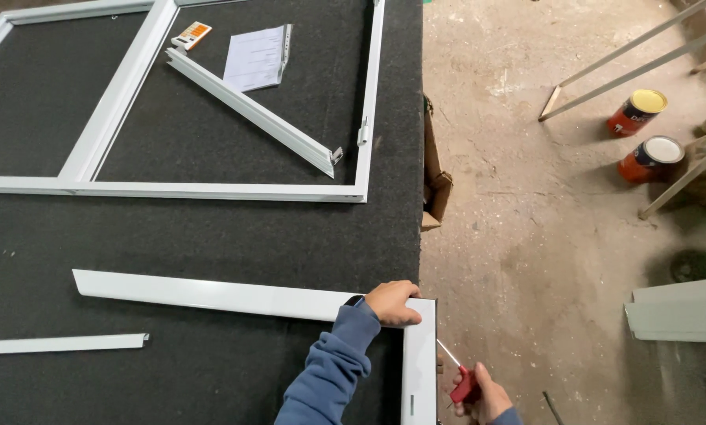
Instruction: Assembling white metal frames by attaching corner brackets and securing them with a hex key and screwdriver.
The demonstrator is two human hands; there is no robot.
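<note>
Corner joint of white frame profile [416, 346] pinned flat by left hand [392, 303], palm down at table edge; red-handled screwdriver [463, 384] gripped in right hand [482, 393], tip at outer corner face just right of left hand; screw-driving step judged under way; steady axial pressure required

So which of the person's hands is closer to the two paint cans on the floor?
Right. The right hand, gripping a red-handled screwdriver, is off the table edge on the paint cans' side. The left hand presses the white frame corner on the table, farther away.
</note>
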